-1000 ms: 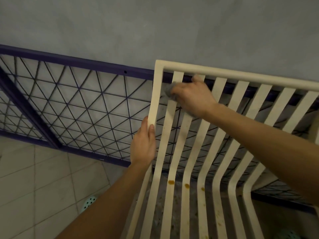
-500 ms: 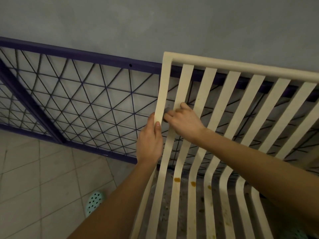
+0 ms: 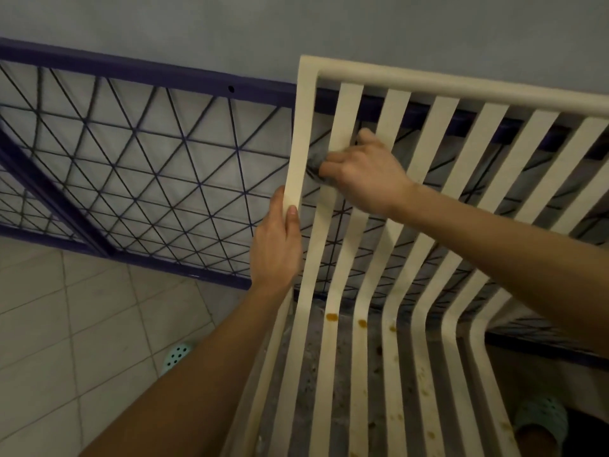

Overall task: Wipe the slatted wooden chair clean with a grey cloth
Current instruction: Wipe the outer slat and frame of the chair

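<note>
At centre frame the left hand [image 3: 276,245] grips the side rail of the chair [image 3: 306,127], which fills the right half. Just right of it, the right hand [image 3: 365,173] clutches the grey cloth [image 3: 315,163] against the first back slat, so wiping is under way. The cream seat slats below, spotted with brown stains [image 3: 331,316], likely need firmer rubbing next.

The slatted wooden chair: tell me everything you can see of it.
The cream slatted wooden chair has a rounded top rail, a side post and flat slats bending from back into seat. Orange-brown stains dot the slats near the bend. The left hand grips its left post; the right hand presses a crumpled grey cloth against the first slat.
</note>
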Motion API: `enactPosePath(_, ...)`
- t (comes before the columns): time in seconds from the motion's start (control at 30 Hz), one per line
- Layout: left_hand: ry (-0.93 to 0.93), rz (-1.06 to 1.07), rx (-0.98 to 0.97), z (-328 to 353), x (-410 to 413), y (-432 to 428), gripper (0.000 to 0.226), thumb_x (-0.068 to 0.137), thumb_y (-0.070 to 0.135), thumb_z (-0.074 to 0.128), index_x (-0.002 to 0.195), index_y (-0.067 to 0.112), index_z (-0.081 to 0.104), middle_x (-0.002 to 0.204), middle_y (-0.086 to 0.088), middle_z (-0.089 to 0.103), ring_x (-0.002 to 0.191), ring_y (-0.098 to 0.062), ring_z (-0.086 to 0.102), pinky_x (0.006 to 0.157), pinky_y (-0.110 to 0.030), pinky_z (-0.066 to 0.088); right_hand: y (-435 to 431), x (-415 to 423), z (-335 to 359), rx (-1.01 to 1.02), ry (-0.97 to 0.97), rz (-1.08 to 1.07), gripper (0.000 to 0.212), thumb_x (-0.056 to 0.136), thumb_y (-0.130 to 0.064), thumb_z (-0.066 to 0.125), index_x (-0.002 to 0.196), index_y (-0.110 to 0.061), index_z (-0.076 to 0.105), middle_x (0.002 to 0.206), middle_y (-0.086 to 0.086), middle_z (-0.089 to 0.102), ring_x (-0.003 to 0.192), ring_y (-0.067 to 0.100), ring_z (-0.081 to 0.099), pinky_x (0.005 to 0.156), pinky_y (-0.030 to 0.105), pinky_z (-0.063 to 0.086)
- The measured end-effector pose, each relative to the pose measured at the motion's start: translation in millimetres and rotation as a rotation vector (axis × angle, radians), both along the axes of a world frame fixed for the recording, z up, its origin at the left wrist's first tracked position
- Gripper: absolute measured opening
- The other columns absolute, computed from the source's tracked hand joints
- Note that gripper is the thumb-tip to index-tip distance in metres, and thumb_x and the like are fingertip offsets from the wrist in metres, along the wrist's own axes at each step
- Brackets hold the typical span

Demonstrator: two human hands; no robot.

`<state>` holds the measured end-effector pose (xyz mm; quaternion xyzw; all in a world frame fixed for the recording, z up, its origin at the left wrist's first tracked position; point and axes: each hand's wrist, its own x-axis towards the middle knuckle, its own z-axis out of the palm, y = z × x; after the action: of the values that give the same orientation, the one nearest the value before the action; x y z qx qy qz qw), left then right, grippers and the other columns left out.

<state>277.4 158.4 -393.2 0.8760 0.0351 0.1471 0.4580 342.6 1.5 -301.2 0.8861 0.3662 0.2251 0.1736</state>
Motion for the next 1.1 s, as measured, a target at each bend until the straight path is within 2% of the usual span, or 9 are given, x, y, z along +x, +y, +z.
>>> enactPosePath(0.07,0.009,-0.015,-0.01,1.4,-1.7,-0.4,0.041,0.103,0.04,0.029,0.144,0.033,0.031,0.08,-0.002,0.058,0.064,-0.018,0.06,0.058,-0.044,0.055,-3.2,-1.1,2.0,-0.006,0.001,-0.001,0.012,0.079,-0.008,0.068,0.081,-0.017,0.06,0.069,0.001,0.057,0.055,0.022,0.052,0.07,0.032,0.017)
enactPosePath(0.17,-0.008,-0.026,-0.029,2.8,0.4,1.0,0.039,0.103,0.039,0.028,0.141,0.031,0.036,0.085,-0.004,0.059,0.071,-0.023,0.062,0.061,-0.048,0.057,-1.1,-4.0,-8.9,0.02,0.015,-0.002,0.011,0.078,-0.005,0.067,0.082,-0.015,0.064,0.069,0.002,0.059,0.053,0.023,0.053,0.072,0.034,0.032)
enactPosePath(0.33,-0.028,-0.027,-0.067,0.3,1.8,0.8,0.036,0.104,0.039,0.029,0.133,0.026,0.045,0.084,-0.007,0.061,0.072,-0.024,0.064,0.061,-0.05,0.056,5.0,-7.6,-49.5,-0.062,0.115,-0.049,0.017,0.079,-0.008,0.065,0.091,-0.02,0.066,0.077,-0.001,0.062,0.061,0.023,0.058,0.077,0.035,0.036)
enactPosePath(0.4,-0.045,-0.024,-0.063,0.7,1.3,0.6,0.035,0.104,0.041,0.028,0.129,0.025,0.047,0.083,-0.006,0.061,0.072,-0.024,0.063,0.061,-0.05,0.056,7.8,-11.6,-66.8,-0.064,0.158,-0.094,0.018,0.077,-0.009,0.067,0.09,-0.022,0.066,0.078,-0.002,0.063,0.063,0.023,0.061,0.073,0.034,0.04)
enactPosePath(0.47,-0.041,-0.023,-0.058,0.0,1.9,-0.6,0.035,0.103,0.042,0.028,0.127,0.025,0.047,0.085,-0.005,0.061,0.074,-0.023,0.064,0.062,-0.049,0.057,11.4,-17.7,-84.6,-0.05,0.214,-0.138,0.021,0.076,-0.008,0.07,0.091,-0.022,0.067,0.077,-0.002,0.064,0.065,0.024,0.063,0.061,0.032,0.042)
enactPosePath(0.57,-0.05,-0.016,-0.05,0.5,0.7,-0.3,0.035,0.103,0.043,0.027,0.127,0.026,0.047,0.081,-0.001,0.058,0.072,-0.021,0.062,0.058,-0.049,0.057,16.2,-27.2,-112.1,-0.059,0.302,-0.164,0.032,0.076,-0.004,0.07,0.103,-0.02,0.062,0.078,-0.001,0.065,0.065,0.025,0.063,0.051,0.03,0.045)
enactPosePath(0.77,-0.078,-0.021,-0.049,-1.0,2.5,0.6,0.035,0.102,0.043,0.027,0.122,0.025,0.049,0.079,-0.001,0.057,0.069,-0.018,0.061,0.057,-0.049,0.056,24.0,-39.9,-163.5,-0.097,0.377,-0.161,0.057,0.08,0.003,0.062,0.132,-0.008,0.042,0.11,0.008,0.062,0.074,0.03,0.064,0.049,0.033,0.036)
enactPosePath(0.93,-0.059,-0.026,-0.059,-1.1,2.0,0.7,0.035,0.102,0.043,0.027,0.123,0.025,0.048,0.078,-0.001,0.058,0.069,-0.02,0.063,0.056,-0.049,0.056,42.1,-57.7,-207.6,-0.126,0.457,-0.184,0.048,0.088,0.003,0.05,0.136,0.0,0.042,0.104,0.011,0.065,0.084,0.03,0.064,0.053,0.034,0.038)
enactPosePath(1.1,-0.049,-0.02,-0.059,-2.5,3.8,1.6,0.035,0.102,0.043,0.028,0.124,0.025,0.048,0.08,-0.001,0.059,0.07,-0.019,0.063,0.057,-0.048,0.057,56.0,-71.8,-239.5,0.097,0.572,-0.323,0.047,0.089,-0.001,0.047,0.135,-0.007,0.043,0.114,0.01,0.063,0.092,0.031,0.065,0.056,0.036,0.041)
